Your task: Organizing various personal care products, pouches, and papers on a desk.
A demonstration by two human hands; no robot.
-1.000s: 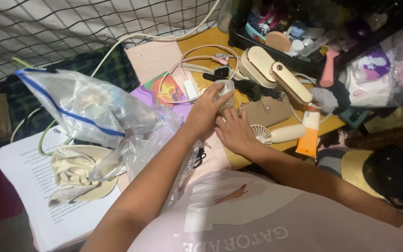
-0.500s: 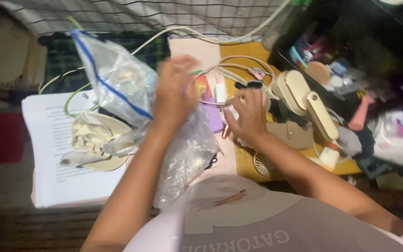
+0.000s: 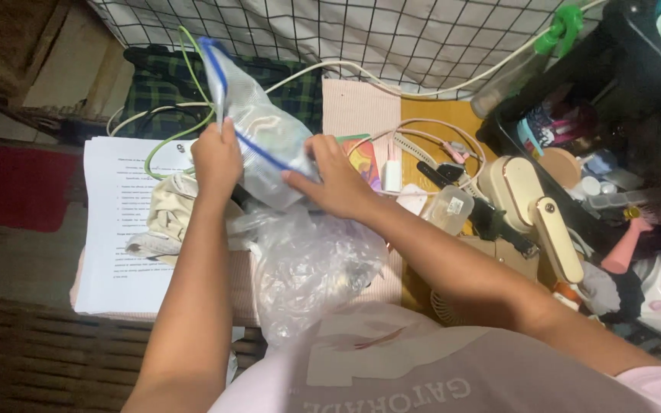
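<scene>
A clear mesh pouch with a blue zip strip (image 3: 258, 130) stands upright at the middle of the view. My left hand (image 3: 216, 159) grips its left edge near the blue strip. My right hand (image 3: 334, 182) holds its right side, fingers pressed on the plastic. Below the pouch lies a crumpled clear plastic bag (image 3: 311, 264). A small clear plastic jar (image 3: 449, 208) lies on the table right of my right forearm, untouched.
A stack of printed paper (image 3: 116, 222) with a cream cloth (image 3: 168, 210) on it lies at the left. White and pink cables (image 3: 422, 134), a cream folding fan (image 3: 533, 203) and a black basket of small items (image 3: 575, 138) crowd the right. A checked cloth hangs behind.
Both hands left the small jar on the table and moved left to the mesh pouch, which they now hold. The camera swung left as well.
</scene>
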